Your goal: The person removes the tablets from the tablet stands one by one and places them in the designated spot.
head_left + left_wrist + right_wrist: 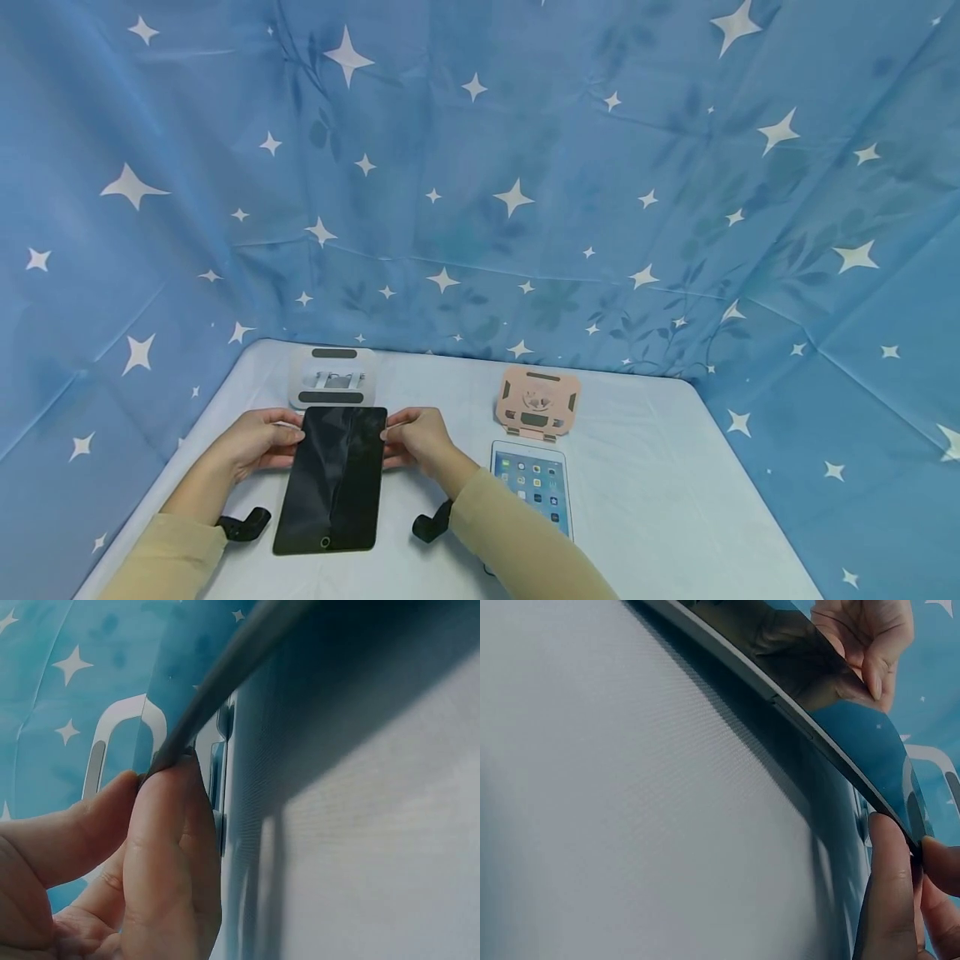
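Observation:
A tablet with a dark, glossy screen is held between both hands, its home button toward the person. My left hand pinches its left edge near the far corner, thumb on the screen side and fingers beneath. On the opposite edge, my right hand pinches near the other far corner in the same way. The wrist views show the tablet's edge raised over the white cloth, casting a shadow. Just beyond its far end stands a white tablet stand with grey pads.
A pink tablet stand stands to the right. Nearer the person, a white tablet with a lit home screen lies on the white table, partly hidden by the right sleeve. A blue star-patterned curtain encloses the back and sides.

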Demonstrator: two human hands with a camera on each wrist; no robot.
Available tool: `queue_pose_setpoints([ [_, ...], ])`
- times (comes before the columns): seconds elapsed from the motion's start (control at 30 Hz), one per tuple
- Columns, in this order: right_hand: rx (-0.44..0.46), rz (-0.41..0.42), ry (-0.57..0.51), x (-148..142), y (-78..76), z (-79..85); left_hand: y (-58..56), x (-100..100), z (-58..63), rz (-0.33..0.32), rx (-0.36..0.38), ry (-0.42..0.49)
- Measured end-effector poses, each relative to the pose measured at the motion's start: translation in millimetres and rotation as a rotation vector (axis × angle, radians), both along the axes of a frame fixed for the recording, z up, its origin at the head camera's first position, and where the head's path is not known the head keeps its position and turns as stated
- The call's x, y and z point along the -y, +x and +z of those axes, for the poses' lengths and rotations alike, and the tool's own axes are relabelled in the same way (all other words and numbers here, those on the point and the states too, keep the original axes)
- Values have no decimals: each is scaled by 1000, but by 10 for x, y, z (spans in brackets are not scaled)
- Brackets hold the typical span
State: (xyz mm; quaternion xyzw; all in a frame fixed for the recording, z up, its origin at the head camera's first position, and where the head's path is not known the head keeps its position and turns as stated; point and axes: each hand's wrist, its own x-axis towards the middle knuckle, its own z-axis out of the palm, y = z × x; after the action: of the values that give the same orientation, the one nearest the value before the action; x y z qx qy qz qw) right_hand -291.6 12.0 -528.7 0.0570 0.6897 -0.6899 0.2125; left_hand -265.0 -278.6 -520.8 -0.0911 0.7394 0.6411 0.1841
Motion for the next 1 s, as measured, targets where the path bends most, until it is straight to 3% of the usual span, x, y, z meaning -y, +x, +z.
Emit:
queue_pose_setpoints([
  [0.47, 14, 6, 9, 5, 66, -16, 42, 10, -11, -11, 26, 15],
  [0.77, 13, 1, 27, 24, 79, -30, 27, 9, -32, -39, 15, -56],
  [1.0, 24, -24, 87, 47, 118, -3, 40, 18, -31, -49, 26, -57],
])
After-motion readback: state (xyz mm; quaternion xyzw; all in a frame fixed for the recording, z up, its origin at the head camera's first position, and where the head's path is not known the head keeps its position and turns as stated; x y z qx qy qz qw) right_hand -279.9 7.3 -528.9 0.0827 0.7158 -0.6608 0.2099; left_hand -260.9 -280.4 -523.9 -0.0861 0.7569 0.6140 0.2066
